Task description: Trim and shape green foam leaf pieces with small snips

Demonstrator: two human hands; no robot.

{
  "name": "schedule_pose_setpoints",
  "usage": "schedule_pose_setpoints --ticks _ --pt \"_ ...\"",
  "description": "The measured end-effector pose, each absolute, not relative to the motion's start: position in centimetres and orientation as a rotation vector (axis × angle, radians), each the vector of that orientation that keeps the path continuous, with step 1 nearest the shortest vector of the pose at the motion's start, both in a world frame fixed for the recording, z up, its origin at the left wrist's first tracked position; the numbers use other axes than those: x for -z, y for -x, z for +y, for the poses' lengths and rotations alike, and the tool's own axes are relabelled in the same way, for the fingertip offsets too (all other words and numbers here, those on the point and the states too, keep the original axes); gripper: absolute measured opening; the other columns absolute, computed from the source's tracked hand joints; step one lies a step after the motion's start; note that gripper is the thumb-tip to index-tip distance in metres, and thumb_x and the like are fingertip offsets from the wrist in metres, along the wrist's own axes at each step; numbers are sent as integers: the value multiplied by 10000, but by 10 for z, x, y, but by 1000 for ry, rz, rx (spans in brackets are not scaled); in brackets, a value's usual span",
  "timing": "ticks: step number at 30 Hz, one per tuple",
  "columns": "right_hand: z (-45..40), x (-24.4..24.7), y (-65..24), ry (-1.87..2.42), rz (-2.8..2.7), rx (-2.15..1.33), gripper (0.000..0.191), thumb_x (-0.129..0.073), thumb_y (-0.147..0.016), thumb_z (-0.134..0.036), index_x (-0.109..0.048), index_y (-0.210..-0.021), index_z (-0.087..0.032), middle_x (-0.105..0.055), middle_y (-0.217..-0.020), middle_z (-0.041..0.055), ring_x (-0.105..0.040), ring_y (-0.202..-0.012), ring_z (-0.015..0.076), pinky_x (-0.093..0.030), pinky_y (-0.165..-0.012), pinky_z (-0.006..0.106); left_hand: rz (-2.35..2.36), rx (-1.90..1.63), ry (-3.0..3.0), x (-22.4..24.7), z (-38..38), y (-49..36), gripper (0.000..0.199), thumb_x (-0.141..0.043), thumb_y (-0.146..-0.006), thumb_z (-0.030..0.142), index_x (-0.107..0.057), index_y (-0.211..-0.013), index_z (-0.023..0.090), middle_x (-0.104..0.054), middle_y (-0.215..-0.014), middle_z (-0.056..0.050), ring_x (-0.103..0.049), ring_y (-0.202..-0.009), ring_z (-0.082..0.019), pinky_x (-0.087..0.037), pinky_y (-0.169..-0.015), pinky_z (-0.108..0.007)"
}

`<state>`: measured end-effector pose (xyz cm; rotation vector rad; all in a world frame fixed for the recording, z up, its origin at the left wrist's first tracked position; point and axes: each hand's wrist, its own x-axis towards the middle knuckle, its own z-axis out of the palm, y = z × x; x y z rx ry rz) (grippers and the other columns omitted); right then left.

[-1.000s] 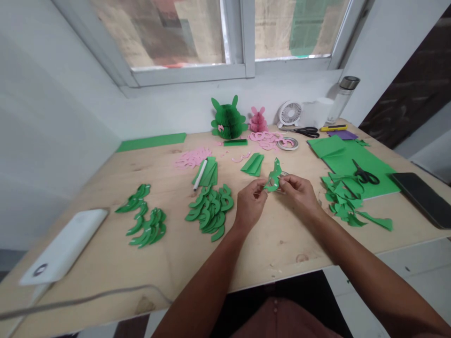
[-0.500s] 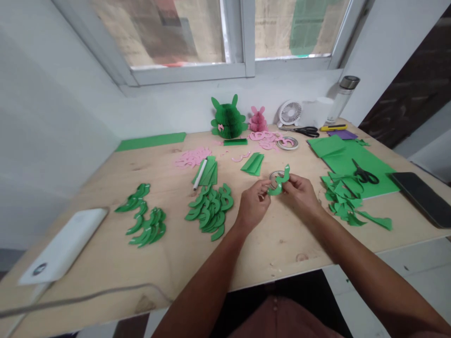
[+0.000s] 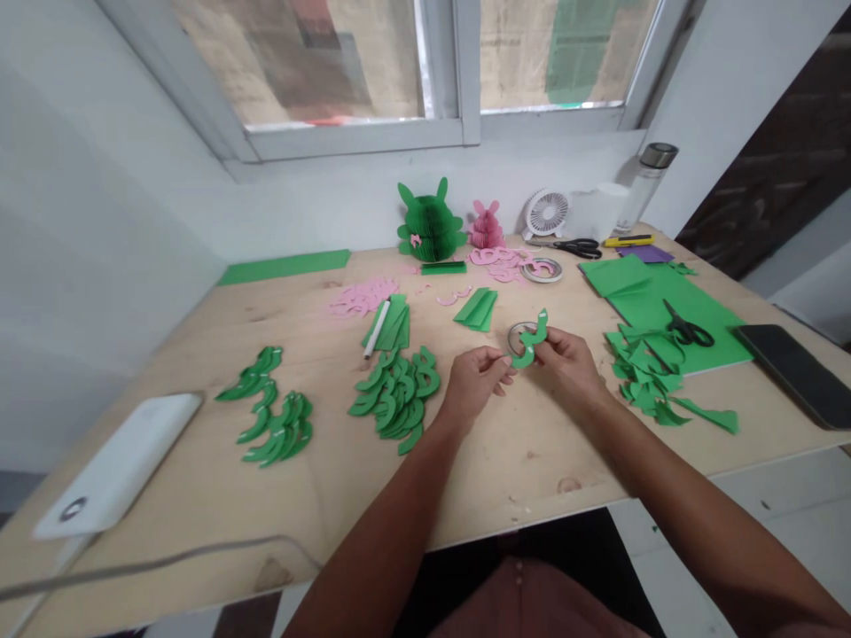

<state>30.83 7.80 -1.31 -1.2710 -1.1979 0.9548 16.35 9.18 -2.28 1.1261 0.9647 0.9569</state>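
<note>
Between my hands is a curved green paper piece (image 3: pixel 523 356) with small whitish marks on it. My right hand (image 3: pixel 564 356) pinches its right side. My left hand (image 3: pixel 475 381) is at the piece's lower left end, thumb and forefinger pressed together; whether they grip the paper or something tiny on it is too small to tell. A tape roll (image 3: pixel 515 330) lies just behind the piece. Left of my left hand is a heap of curved green cutouts (image 3: pixel 399 399). Farther left lie more green cutouts with whitish marks (image 3: pixel 285 430).
Green scraps (image 3: pixel 644 372), small scissors (image 3: pixel 688 328) and a phone (image 3: pixel 798 372) lie at right. A green paper figure (image 3: pixel 432 226), a pink one (image 3: pixel 487 226) and a fan (image 3: pixel 548 213) stand at the back. A white device (image 3: pixel 120 465) with a cable is at left.
My left hand has shifted slightly left and down relative to the green piece, and its fingers are more extended. My right hand holds nearly the same place.
</note>
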Motion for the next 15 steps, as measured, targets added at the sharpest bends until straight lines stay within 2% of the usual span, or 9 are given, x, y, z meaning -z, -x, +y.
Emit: schedule_pose_setpoints --ticks 4,10,15 --pt "78 12 -310 1271 -1241 -968 185 -557 -712 -329 -559 -605 -179 -474 -551 -11 -417 -546 115 -339 -531 253 980 -980 -1098 23 93 -163 118 -627 -664 242 -575 -679 138 -647 -591 -30 -566 -493 -88 -432 -429 -175" --pt "76 12 -314 1107 -1189 -1116 104 -586 -669 -284 -592 -673 -180 -538 -661 6 -462 -619 130 -368 -591 265 999 -1011 -1113 24 94 -163 98 -613 -670 227 -570 -681 140 -647 -580 -20 -569 -487 -91 -431 -425 -176" --pt "76 13 -311 1211 -1130 -1078 237 -644 -665 -394 -614 -739 -171 -540 -646 -2 -442 -576 117 -352 -559 258 1014 -1004 -1159 25 94 -163 97 -611 -667 233 -571 -664 145 -650 -582 -17 -570 -493 -90 -434 -427 -174"
